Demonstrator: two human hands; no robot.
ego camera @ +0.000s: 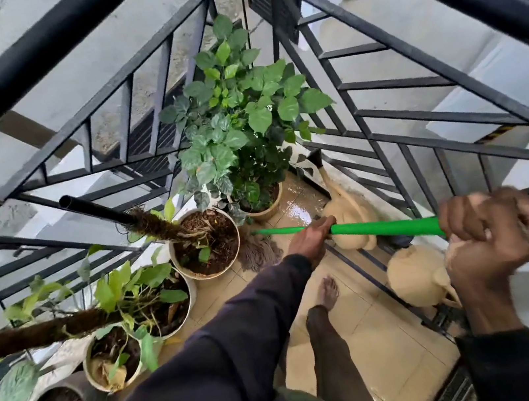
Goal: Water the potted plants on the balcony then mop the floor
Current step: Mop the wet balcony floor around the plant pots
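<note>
Nearest, the right hand (pixel 494 240) has its fingers wrapped tight round the upper end of the bright green mop handle (pixel 381 226); the left hand (pixel 311 239) clasps it lower down. The grey string mop head (pixel 257 253) rests on the wet beige tiled floor (pixel 362 323) against a round cream pot (pixel 205 242) of dark soil holding a fibre-wrapped pole. Two tan watering cans (pixel 417 276) stand by the black railing (pixel 418 127). Farthest, a ribbed tan pot (pixel 262 209) carries a leafy green shrub.

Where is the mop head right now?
In the head view, the mop head lies on the wet tiled floor near the middle, touching the white pot of soil, at the far end of the green handle.
</note>
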